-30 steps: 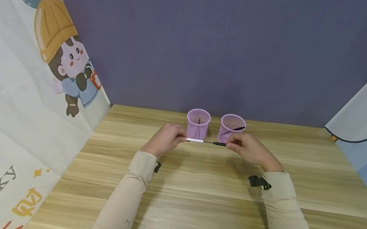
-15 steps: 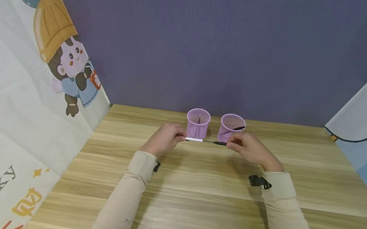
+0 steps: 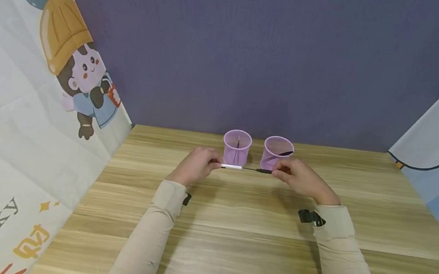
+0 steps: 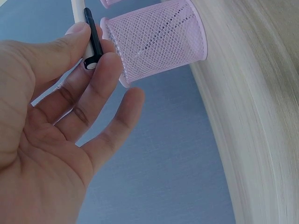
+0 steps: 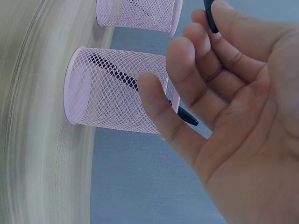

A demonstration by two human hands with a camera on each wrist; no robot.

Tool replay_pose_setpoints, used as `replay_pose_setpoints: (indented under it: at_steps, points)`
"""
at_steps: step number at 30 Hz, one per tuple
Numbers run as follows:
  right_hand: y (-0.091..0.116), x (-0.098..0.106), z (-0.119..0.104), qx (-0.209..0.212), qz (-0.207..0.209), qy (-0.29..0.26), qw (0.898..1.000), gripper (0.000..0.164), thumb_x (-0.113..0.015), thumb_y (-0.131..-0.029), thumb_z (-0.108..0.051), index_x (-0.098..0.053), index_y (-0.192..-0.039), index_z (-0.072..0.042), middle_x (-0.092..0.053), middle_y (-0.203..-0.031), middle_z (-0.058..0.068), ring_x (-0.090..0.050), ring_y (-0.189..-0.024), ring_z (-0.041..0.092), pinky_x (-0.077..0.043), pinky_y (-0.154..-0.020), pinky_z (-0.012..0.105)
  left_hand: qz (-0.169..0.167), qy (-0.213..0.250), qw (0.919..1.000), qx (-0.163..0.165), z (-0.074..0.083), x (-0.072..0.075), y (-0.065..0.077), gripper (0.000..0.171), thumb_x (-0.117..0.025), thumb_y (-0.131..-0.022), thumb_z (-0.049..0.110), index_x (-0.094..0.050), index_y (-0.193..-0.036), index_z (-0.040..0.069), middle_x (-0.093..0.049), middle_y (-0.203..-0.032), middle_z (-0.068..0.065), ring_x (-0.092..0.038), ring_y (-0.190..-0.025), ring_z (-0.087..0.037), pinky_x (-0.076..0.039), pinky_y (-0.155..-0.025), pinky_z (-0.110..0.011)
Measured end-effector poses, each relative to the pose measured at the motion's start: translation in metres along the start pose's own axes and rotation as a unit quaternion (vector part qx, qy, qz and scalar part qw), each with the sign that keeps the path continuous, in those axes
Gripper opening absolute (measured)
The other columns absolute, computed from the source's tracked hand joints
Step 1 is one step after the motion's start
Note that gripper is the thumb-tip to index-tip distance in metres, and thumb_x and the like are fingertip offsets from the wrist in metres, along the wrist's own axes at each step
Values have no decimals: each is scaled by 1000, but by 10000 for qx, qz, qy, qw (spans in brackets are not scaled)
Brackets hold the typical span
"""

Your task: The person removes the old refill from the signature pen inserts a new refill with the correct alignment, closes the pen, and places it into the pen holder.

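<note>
Between both hands a pen is in two parts, held level in front of two pink mesh cups. My left hand (image 3: 198,166) pinches the white pen barrel (image 3: 232,167) by its end, at the black clip (image 4: 95,39). Thumb and fingers of my right hand (image 3: 300,178) pinch the black pen part (image 3: 264,171). A thin dark refill (image 3: 249,169) spans the gap from the black part to the barrel. Behind the barrel stands the left cup (image 3: 230,154) with thin dark sticks inside. The right cup (image 3: 268,157) holds a slanted black pen (image 5: 187,115), its end over the rim.
The cups stand upright near the back edge of the wooden table (image 3: 230,256), before a dark blue-grey wall (image 3: 268,61). Printed white curtains (image 3: 0,98) flank the table. Black straps (image 3: 309,217) show at both wrists.
My hands have drawn slightly apart, the left one leftward and the right one rightward. A little more refill shows between the white barrel and the black part. The cups have not moved.
</note>
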State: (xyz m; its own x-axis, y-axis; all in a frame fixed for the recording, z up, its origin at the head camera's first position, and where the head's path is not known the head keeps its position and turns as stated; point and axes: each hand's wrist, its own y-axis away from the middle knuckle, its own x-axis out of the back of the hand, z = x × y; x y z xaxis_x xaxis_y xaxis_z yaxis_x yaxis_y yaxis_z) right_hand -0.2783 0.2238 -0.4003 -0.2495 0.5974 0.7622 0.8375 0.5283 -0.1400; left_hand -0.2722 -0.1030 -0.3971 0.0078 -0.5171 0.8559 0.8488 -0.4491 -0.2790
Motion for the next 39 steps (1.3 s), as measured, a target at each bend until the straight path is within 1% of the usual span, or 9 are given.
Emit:
replay_pose_setpoints:
  at_steps: [6, 12, 17, 24, 33, 39]
  points:
    - [0, 0, 0, -9, 5, -7, 10000, 8, -66, -100, -12, -67, -92, -11, -61, -80, 3, -52, -70, 10, -45, -62, 25, -19, 61, 10000, 65, -1, 1, 1, 6, -73, -94, 9, -79, -97, 10, -75, -91, 0, -63, -78, -10, -55, -73, -26]
    - [1, 1, 2, -21, 18, 10, 10000, 8, -66, -100, -12, -67, -93, -10, -59, -78, 0, -52, -70, 9, -44, -62, 25, -44, 103, 9999, 88, -2, 1, 1, 6, -73, -94, 9, -78, -97, 10, -74, -91, -1, -63, -79, -10, -55, -73, -26]
    - [1, 1, 1, 10, 44, 21, 10000, 9, -65, -100, -12, -67, -91, -12, -60, -78, 2, -51, -68, 8, -44, -60, 24, -39, 45, 10000, 48, -4, 2, 1, 6, -73, -94, 9, -79, -96, 10, -74, -90, -1, -63, -79, -11, -55, -73, -27]
    - [1, 3, 0, -41, -2, -2, 10000, 10, -65, -101, -12, -67, -91, -11, -60, -78, 7, -50, -68, 9, -43, -60, 25, 0, -16, 10000, -17, -7, 2, 1, 6, -73, -94, 9, -78, -95, 9, -74, -88, -1, -62, -78, -11, -54, -72, -27]
    - [2, 4, 1, -79, -21, -7, 10000, 10, -64, -101, -12, -67, -92, -11, -59, -78, 2, -50, -68, 10, -43, -60, 25, 5, 5, 10000, 40, -9, 3, 2, 6, -73, -94, 8, -78, -96, 8, -74, -88, -2, -63, -78, -12, -55, -73, -27]
    - [3, 5, 1, -75, -16, -11, 10000, 10, -63, -102, -13, -67, -94, -8, -61, -80, 5, -51, -69, 11, -43, -61, 25, 47, 42, 10000, 28, -10, 3, 2, 7, -74, -93, 7, -79, -97, 4, -72, -86, -3, -62, -77, -14, -54, -72, -30]
